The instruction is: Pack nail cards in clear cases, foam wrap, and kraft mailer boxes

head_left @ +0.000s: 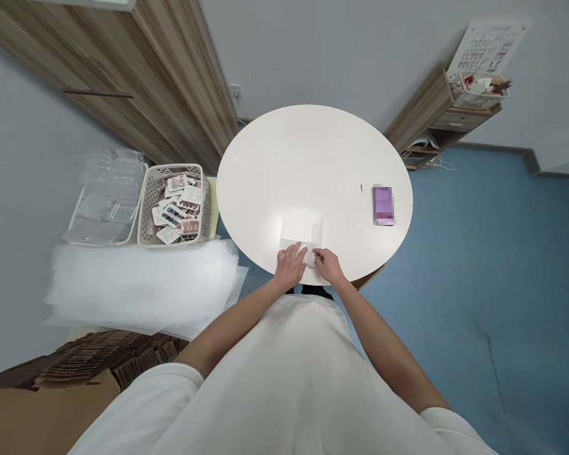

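A thin whitish translucent sheet (301, 227) lies at the near edge of the white oval table (313, 145), its near part folded over. My left hand (290, 265) rests on the folded part with its fingers spread. At the right side of the fold, my right hand (328, 264) has its thumb and fingers pinched together on the sheet's edge. Whether anything lies inside the fold cannot be made out.
A purple pixelated item (384, 205) lies on the table's right side. To the left stand a basket of small carded packs (205, 208), a basket of clear plastic pieces (131, 224) and stacked translucent sheets (142, 284). Brown cardboard (42, 411) is at lower left.
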### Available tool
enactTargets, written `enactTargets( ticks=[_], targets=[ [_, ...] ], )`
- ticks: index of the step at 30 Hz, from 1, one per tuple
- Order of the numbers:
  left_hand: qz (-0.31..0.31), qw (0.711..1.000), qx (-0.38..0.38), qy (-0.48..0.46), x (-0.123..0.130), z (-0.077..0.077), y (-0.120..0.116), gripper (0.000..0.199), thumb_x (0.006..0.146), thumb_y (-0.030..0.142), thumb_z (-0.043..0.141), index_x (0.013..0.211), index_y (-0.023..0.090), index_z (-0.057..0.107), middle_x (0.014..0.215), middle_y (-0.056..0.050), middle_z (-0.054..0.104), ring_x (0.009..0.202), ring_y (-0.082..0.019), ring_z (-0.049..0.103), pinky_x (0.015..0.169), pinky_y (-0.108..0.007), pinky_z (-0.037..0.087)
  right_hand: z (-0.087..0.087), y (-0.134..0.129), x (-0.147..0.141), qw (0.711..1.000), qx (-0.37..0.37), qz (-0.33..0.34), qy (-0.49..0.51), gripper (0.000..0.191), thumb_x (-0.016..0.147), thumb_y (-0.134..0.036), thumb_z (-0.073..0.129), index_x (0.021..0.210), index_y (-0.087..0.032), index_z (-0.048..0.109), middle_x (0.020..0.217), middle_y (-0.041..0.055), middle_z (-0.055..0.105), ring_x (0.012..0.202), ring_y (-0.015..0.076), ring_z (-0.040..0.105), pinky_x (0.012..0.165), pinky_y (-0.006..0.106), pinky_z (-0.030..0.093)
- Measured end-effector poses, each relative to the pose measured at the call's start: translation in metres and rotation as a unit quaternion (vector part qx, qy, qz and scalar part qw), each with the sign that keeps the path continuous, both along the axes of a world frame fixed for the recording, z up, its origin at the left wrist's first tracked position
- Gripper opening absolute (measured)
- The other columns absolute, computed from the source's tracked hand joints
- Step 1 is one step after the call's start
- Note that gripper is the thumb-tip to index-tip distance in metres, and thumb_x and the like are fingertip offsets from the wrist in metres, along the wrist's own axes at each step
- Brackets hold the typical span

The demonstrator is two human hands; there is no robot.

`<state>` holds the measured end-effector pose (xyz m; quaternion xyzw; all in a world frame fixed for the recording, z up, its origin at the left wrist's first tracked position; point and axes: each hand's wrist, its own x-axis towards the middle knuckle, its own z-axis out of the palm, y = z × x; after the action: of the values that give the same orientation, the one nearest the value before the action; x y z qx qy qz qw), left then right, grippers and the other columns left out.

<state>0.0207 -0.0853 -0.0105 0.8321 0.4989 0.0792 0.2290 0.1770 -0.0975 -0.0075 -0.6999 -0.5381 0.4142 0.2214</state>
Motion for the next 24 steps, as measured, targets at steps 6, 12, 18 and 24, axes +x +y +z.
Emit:
enactTargets(
  ticks=[6, 12, 18, 24],
  targets=[
    [0.302, 0.936, -0.180, -0.029, -0.019, -0.008, -0.008, 0.072, 0.077, 0.045, 0.045, 0.134, 0.014, 0.013, 0.138, -0.020, 0.024, 0.126, -0.034, 0.026, 0.090, -0.048, 0.035, -0.011, -0.007, -0.008, 0.992, 0.063, 0.020, -0.110, 0.038, 0.072, -0.023, 0.051, 0.110, -0.018, 0.051, 0.117, 0.0116, 0.035, 0.105, 0.0243, 0.043, 0.088, 0.040, 0.042],
    [0.392, 0.855, -0.287, -0.181, -0.016, -0.019, 0.010, 0.075, 0.072, 0.046, 0.054, 0.131, 0.017, 0.019, 0.128, -0.017, 0.039, 0.109, -0.026, 0.048, 0.078, -0.036, 0.046, -0.020, -0.007, -0.018, 0.993, 0.075, -0.009, -0.090, 0.037, 0.072, -0.023, 0.048, 0.109, -0.020, 0.048, 0.118, 0.0106, 0.032, 0.108, 0.0254, 0.040, 0.089, 0.043, 0.039],
    [0.314, 0.864, -0.321, -0.226, -0.019, -0.007, 0.026, 0.023, 0.074, 0.028, 0.051, 0.092, 0.017, 0.057, 0.084, -0.005, 0.063, 0.072, -0.016, 0.059, 0.063, -0.028, 0.048, -0.023, -0.008, -0.020, 0.994, 0.074, -0.025, -0.079, 0.038, 0.071, -0.023, 0.049, 0.109, -0.020, 0.048, 0.116, 0.0109, 0.032, 0.106, 0.0255, 0.041, 0.088, 0.043, 0.039],
    [0.175, 0.938, -0.242, -0.174, 0.009, 0.004, 0.025, 0.016, 0.069, 0.019, 0.052, 0.082, 0.018, 0.060, 0.067, 0.000, 0.060, 0.064, -0.013, 0.056, 0.061, -0.026, 0.047, -0.022, -0.001, -0.023, 0.997, 0.042, -0.035, -0.051, 0.034, 0.070, -0.021, 0.050, 0.104, -0.022, 0.048, 0.098, 0.0065, 0.046, 0.093, 0.0219, 0.048, 0.081, 0.038, 0.043]
  ],
)
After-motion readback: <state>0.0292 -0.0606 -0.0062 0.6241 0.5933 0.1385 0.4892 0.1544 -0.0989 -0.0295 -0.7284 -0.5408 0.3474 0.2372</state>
